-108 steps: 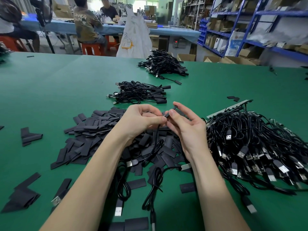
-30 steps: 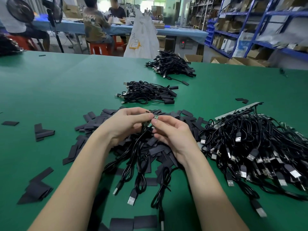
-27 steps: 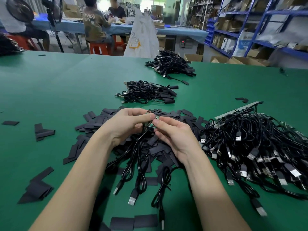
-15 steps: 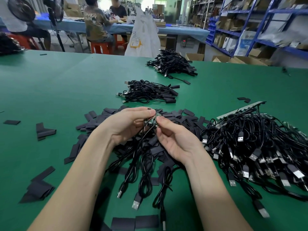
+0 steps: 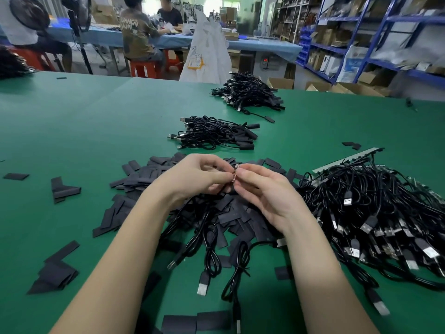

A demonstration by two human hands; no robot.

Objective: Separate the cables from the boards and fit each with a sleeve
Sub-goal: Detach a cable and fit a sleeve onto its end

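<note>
Head view shows the left hand (image 5: pixel 197 179) and right hand (image 5: pixel 267 191) meeting fingertip to fingertip, both pinching a small board (image 5: pixel 235 173) held up over the heap of sleeves (image 5: pixel 231 213), with cables (image 5: pixel 212 239) hanging from the grip to the table (image 5: pixel 72 131). If the fingers snap it unevenly, I judge a solder joint could tear instead of the board edge. A slip could drop the cable into the unsorted pile (image 5: pixel 375 208) at right, tangling it.
</note>
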